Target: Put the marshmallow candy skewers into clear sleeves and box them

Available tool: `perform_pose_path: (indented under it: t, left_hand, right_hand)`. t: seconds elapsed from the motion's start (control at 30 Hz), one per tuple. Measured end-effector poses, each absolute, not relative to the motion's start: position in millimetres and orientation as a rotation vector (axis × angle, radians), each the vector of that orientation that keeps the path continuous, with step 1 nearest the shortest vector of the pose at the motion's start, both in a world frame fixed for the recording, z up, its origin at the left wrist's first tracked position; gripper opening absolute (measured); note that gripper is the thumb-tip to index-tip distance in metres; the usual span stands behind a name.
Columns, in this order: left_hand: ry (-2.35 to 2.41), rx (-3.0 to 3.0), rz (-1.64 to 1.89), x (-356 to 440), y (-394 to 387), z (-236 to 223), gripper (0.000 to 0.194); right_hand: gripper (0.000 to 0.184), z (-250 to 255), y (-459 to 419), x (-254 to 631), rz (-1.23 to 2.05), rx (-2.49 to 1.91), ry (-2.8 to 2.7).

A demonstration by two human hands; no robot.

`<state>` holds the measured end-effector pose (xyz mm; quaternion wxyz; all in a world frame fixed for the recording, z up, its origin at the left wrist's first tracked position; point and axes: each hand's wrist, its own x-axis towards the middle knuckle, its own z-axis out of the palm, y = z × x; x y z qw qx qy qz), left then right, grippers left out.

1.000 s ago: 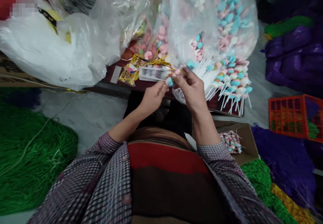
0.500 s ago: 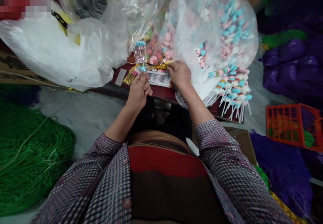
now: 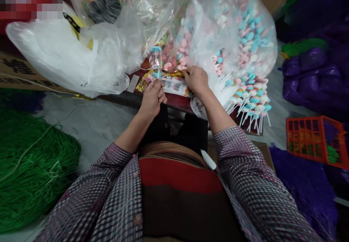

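Observation:
My left hand (image 3: 153,98), closed, pinches the lower end of a clear candy packet (image 3: 156,60) with blue printed ends, held upright over the table's front edge. My right hand (image 3: 196,80) has its fingertips pressed together on the gold twist ties (image 3: 176,74), which lie in a loose bunch. Below them is a flat clear plastic box (image 3: 176,87). Gold-coloured packaging (image 3: 143,83) lies behind my left hand. To the right of my right hand are white sticks (image 3: 222,87) and pink, blue and white marshmallow lollipops (image 3: 255,95).
A large clear bag of marshmallows (image 3: 253,31) stands at the back right. White plastic bags (image 3: 68,60) bulge over the left side of the table. Green strands (image 3: 35,169) lie on the floor at left; an orange crate (image 3: 305,138) and purple bundles (image 3: 308,78) are at right.
My hands were together on a pink and blue candy and have moved apart. The left now holds the packet upright farther left; the right has moved to the gold twist ties.

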<state>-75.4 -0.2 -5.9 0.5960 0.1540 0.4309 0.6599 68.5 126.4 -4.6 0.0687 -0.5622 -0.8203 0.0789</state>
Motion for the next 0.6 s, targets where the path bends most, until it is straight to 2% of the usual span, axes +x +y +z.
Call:
perform_pose_path:
  t: [0.2, 0.4, 0.6]
  left_hand:
    - [0.995, 0.348, 1.531, -75, -1, -5, 0.030]
    - [1.011, 0.356, 1.520, -75, -1, -3, 0.031]
    - [1.005, 0.381, 1.492, -78, -2, -3, 0.031]
  right_hand:
    - [0.033, -9, 128, 69, 0.186, -1.619, -2.398]
    - [0.031, -19, 136, 60, 0.237, -1.567, -2.450]
    - [0.026, -11, 139, 69, 0.365, -1.494, -2.274]
